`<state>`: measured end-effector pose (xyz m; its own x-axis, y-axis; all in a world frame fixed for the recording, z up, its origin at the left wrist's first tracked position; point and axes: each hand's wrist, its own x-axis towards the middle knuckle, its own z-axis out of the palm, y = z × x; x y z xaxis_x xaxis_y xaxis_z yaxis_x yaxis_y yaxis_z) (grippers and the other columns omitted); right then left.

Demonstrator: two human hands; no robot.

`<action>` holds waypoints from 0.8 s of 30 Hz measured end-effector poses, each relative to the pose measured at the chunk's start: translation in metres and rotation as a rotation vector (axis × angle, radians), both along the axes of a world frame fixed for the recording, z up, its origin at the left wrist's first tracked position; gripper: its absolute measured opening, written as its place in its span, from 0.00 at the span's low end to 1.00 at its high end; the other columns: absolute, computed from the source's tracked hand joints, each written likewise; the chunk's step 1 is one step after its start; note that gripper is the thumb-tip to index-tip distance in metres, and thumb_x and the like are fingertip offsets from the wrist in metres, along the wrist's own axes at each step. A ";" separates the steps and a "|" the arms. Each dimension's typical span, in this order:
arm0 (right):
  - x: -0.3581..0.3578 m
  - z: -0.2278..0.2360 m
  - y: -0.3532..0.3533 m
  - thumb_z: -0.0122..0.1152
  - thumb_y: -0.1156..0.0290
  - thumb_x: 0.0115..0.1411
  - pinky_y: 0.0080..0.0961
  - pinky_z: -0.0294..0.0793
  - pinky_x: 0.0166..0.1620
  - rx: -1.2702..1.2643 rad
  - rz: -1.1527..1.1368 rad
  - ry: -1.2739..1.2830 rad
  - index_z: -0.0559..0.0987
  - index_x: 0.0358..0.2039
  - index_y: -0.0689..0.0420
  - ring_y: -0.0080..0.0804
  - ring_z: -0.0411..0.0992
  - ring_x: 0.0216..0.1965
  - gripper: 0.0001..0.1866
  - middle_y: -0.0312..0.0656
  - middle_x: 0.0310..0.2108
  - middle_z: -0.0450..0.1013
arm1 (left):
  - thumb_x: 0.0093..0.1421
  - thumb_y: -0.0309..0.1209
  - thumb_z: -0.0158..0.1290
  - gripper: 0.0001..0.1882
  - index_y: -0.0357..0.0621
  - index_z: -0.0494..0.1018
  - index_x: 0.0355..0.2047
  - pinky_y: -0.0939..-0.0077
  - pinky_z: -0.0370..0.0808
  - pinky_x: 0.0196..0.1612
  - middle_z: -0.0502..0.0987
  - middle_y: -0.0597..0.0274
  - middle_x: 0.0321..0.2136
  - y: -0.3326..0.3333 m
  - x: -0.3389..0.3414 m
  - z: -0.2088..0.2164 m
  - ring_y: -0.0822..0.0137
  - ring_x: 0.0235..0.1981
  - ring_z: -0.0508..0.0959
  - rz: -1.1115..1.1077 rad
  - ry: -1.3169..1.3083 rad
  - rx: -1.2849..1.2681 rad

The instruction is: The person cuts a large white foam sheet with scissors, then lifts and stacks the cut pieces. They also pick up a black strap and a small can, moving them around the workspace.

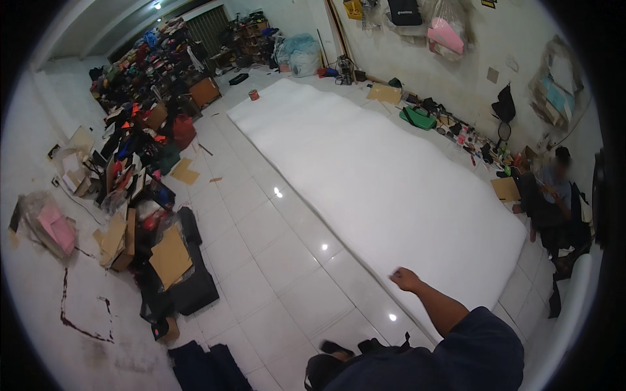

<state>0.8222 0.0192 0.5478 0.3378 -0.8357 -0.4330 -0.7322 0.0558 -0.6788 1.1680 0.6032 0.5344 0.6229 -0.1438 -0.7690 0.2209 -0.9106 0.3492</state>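
A long sheet of white foam or padding is spread across the tiled floor, its surface slightly wavy. My right arm, in a dark blue sleeve, reaches over its near end. At the end of it my right hand is closed, with the fingers curled in, over the sheet close to its left edge. Whatever those fingers may hold is hidden. My left hand does not show. On the sheet's far end stands a small reddish tin or roll.
Piled clothes and bags fill the far left. Cardboard pieces lie on black padding at the left. A green case and small tools line the right wall. A person sits at the right, beyond the sheet's edge.
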 end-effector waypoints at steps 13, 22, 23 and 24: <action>0.159 -0.054 -0.107 0.55 0.46 0.56 0.43 0.74 0.49 0.237 0.038 0.503 0.81 0.37 0.63 0.55 0.75 0.45 0.29 0.58 0.40 0.76 | 0.61 0.42 0.51 0.21 0.37 0.72 0.46 0.71 0.73 0.33 0.74 0.56 0.33 -0.309 0.405 0.007 0.67 0.33 0.74 0.029 0.006 -0.078; 0.291 -0.059 -0.239 0.64 0.54 0.54 0.36 0.78 0.39 0.642 -0.532 0.559 0.80 0.32 0.65 0.40 0.79 0.32 0.22 0.52 0.30 0.78 | 0.62 0.38 0.52 0.13 0.43 0.72 0.40 0.80 0.66 0.23 0.69 0.71 0.25 -0.648 0.700 0.064 0.78 0.24 0.69 0.090 -0.211 -0.549; 0.349 -0.040 -0.289 0.64 0.52 0.54 0.36 0.78 0.40 0.633 -0.452 0.501 0.81 0.32 0.65 0.41 0.79 0.33 0.23 0.52 0.30 0.78 | 0.62 0.39 0.52 0.13 0.42 0.72 0.40 0.79 0.67 0.23 0.70 0.70 0.26 -0.656 0.722 0.064 0.76 0.24 0.70 0.020 -0.231 -0.477; 0.394 -0.014 -0.337 0.65 0.51 0.53 0.37 0.77 0.40 0.616 -0.388 0.461 0.82 0.32 0.64 0.43 0.79 0.34 0.24 0.52 0.31 0.79 | 0.62 0.39 0.53 0.14 0.42 0.72 0.40 0.78 0.67 0.23 0.72 0.68 0.26 -0.669 0.731 0.059 0.75 0.25 0.71 -0.048 -0.223 -0.409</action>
